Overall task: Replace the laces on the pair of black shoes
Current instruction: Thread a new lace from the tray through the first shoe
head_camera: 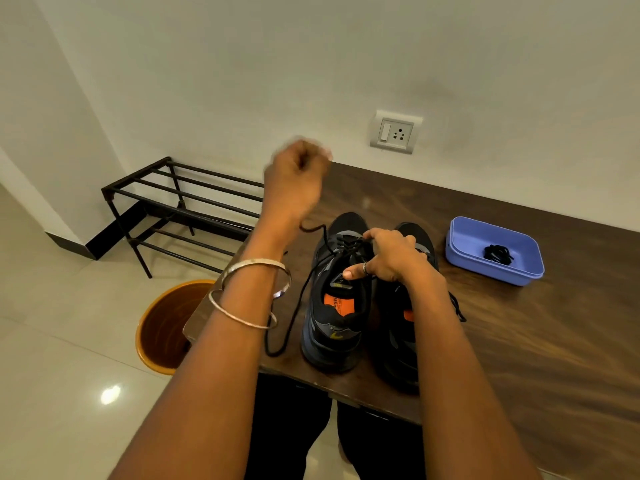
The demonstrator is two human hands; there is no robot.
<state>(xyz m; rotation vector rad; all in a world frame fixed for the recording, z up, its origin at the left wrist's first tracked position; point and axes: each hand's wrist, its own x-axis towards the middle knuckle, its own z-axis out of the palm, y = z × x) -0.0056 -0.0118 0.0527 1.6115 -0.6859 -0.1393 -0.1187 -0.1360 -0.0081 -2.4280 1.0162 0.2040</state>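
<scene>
two black shoes [349, 306]; limp lace [298, 306], take near tip; left hand [294, 181] clenched on it, right hand [388, 258] pinching eyelet crossings.

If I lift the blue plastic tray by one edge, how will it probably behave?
The shallow blue plastic tray is probably light: it holds only a small coil of black laces. It seems stiff enough to keep its shape, since its walls stand straight. Its rim looks smooth, so it could slide on the dark wooden table, and the laces would likely shift to the low side.
</scene>
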